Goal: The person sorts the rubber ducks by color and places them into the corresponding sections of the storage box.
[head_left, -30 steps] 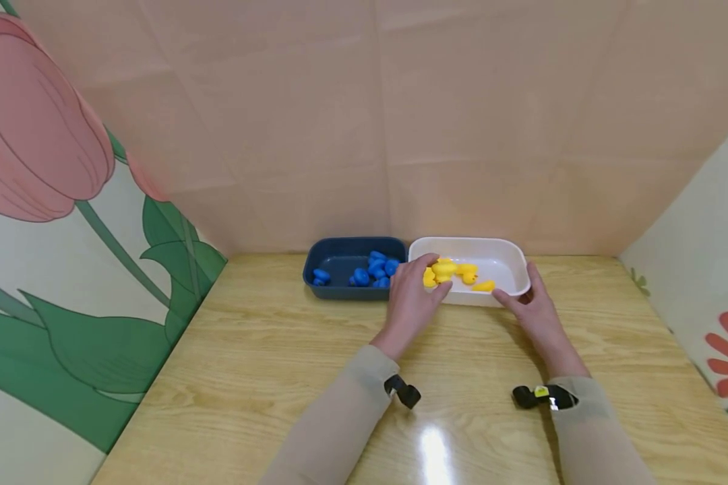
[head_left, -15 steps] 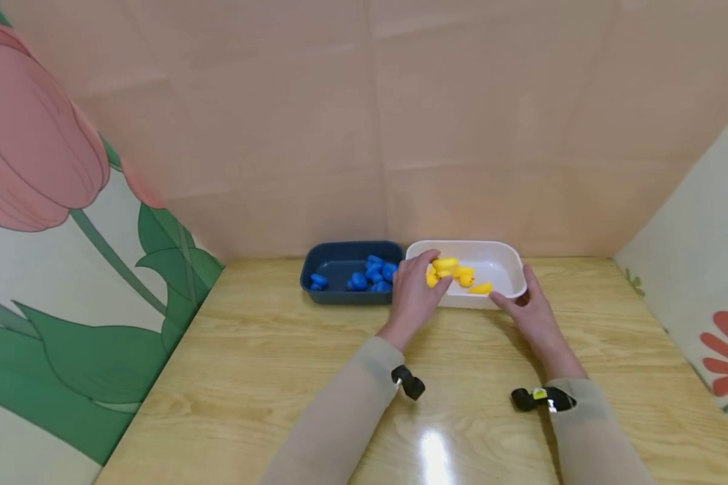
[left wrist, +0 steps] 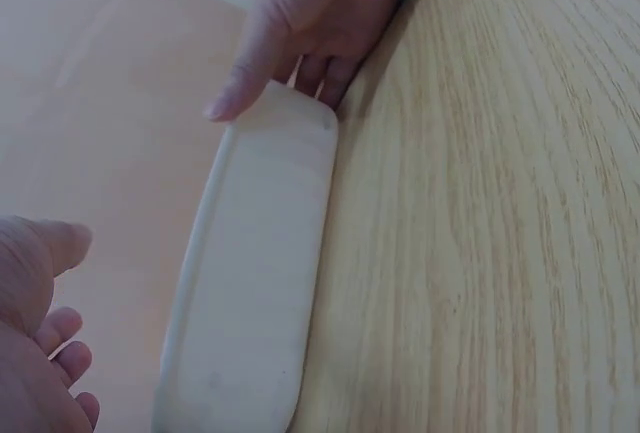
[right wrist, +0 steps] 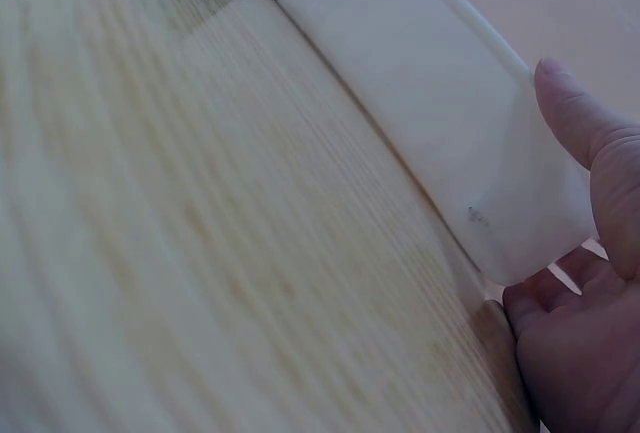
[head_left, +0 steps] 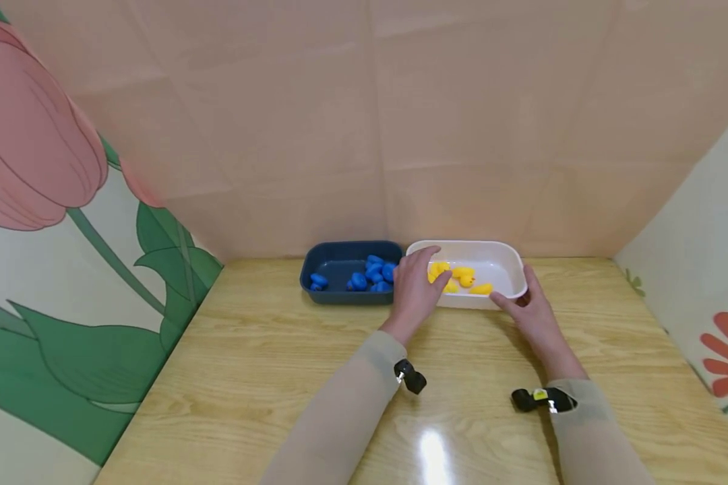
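Over the left end of a white tray (head_left: 500, 273), my left hand (head_left: 414, 288) hovers with thumb and fingers apart, nothing between them. The left wrist view shows its fingers (left wrist: 68, 325) loosely bent beside the tray's long side. Several small yellow toy ducks (head_left: 463, 276) lie in the tray, some partly hidden by that hand. At the right end, my right hand (head_left: 536, 320) holds the tray's near corner. In the right wrist view its thumb (right wrist: 575, 108) is at the rim, and the other fingers curl round the end, low near the tabletop.
Close against the white tray's left side stands a dark blue tray (head_left: 324, 252) holding several small blue toys (head_left: 374, 271). Both trays sit on a wooden table (head_left: 249, 357) near its back edge, before a pinkish-beige backdrop (head_left: 303, 135). Flower-patterned panels (head_left: 54, 283) flank the table.
The left hand has let go of a yellow toy duck, which dropped among the others in the white tray. Its fingers have spread. The right hand stays at the tray's corner.
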